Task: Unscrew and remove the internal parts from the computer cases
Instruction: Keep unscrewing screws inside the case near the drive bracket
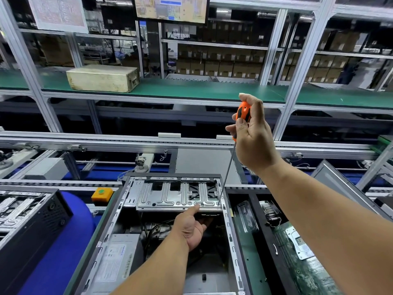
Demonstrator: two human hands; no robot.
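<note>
Fingers: my right hand (253, 135) has its fingers curled round the orange-and-black handle of the screwdriver (243, 112); my left hand (192, 226) has its thumb on top of the drive cage's front edge and its fingers tucked under it, gripping it.
Computer case: the open case (119, 211) lies flat on the green bench right below me, side panel off, interior facing up.
Power supply: a grey unit (117, 258) sits in the near-left corner of the case, cables running from it toward the middle.
Drive cage: the stamped metal bracket (170, 199) spans the far end of the case; my left hand steadies it.
Screw: the long shaft runs down to the cage's right front corner, and the tip seems seated in a screw (218, 202) there, too small to be sure.
Step in hand: I judge I am loosening the cage's fixings.
Next move: it calls for keeping the shaft in line with the screw, pressing down while turning, and supporting the cage so it cannot drop onto the cables.
</note>
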